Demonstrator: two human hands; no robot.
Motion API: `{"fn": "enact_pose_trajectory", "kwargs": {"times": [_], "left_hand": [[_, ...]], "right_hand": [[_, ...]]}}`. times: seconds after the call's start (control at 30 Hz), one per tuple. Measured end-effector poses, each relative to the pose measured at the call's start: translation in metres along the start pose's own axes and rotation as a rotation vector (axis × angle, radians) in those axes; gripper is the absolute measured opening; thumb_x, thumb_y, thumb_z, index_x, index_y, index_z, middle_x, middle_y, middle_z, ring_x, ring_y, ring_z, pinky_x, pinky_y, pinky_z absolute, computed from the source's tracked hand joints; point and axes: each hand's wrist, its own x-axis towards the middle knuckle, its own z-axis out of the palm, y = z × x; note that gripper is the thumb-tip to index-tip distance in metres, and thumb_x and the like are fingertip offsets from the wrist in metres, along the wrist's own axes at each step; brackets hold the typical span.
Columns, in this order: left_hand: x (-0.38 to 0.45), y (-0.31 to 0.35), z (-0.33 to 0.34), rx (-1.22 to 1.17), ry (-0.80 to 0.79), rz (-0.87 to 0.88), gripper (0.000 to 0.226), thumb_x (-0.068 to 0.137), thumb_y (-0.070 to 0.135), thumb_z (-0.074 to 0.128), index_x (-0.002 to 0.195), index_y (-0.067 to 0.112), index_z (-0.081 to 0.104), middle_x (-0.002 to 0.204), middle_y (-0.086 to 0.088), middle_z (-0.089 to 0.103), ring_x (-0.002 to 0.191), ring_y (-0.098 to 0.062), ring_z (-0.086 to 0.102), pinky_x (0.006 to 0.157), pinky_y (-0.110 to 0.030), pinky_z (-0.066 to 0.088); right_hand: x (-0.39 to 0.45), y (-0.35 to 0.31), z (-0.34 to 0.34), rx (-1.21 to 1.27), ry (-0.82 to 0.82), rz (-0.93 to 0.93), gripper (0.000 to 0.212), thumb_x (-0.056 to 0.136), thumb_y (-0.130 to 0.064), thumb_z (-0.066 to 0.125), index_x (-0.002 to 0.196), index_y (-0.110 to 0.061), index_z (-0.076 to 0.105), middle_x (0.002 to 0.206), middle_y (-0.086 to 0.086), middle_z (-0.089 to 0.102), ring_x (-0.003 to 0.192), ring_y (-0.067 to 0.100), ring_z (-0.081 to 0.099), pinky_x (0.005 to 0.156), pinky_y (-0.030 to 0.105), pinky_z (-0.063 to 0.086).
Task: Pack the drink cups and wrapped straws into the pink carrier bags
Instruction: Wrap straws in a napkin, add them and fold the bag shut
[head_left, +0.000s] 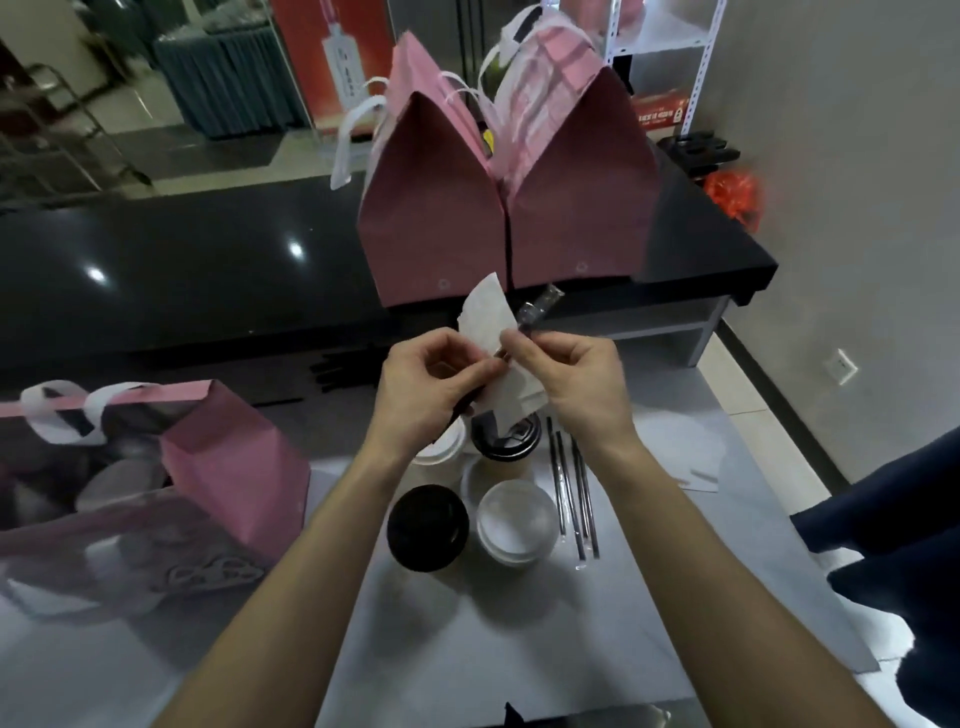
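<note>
Both hands' grip (498, 358) pinching white paper (485, 317), wrapped straw (535, 312)

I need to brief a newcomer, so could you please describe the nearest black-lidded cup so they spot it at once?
Start at the grey table below the person's forearms. Four cups cluster there; the black-lidded cup is front-left, beside a white-lidded cup. The other black lid sits farther back.

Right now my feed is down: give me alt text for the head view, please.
Both hands, left hand and right hand, pinch a white napkin and a wrapped straw above four lidded cups and spare straws on the grey table. Two pink bags stand on the black counter; a third bag sits left.
</note>
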Motion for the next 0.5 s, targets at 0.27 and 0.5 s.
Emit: {"fn": "enact_pose_trajectory", "kwargs": {"times": [0.27, 0.5], "left_hand": [[-0.026, 0.011, -0.115, 0.226, 0.077, 0.198, 0.028, 0.09, 0.051, 0.084, 0.103, 0.028, 0.078, 0.096, 0.01, 0.08, 0.091, -0.012, 0.078, 0.083, -0.029, 0.063], [-0.077, -0.008, -0.335, 0.617, 0.185, 0.188, 0.01, 0.1, 0.029, 0.076, 0.099, 0.038, 0.072, 0.089, 0.015, 0.075, 0.088, -0.01, 0.073, 0.079, -0.037, 0.062]], "right_hand": [[-0.007, -0.055, 0.08, 0.021, -0.128, -0.201, 0.022, 0.093, -0.026, 0.084, 0.071, -0.027, 0.082, 0.07, -0.007, 0.076, 0.064, 0.006, 0.065, 0.058, 0.022, 0.051], [-0.022, -0.113, 0.209, 0.093, -0.358, -0.372, 0.007, 0.09, -0.021, 0.083, 0.097, -0.023, 0.086, 0.091, -0.003, 0.084, 0.083, 0.011, 0.08, 0.072, 0.025, 0.062]]}}
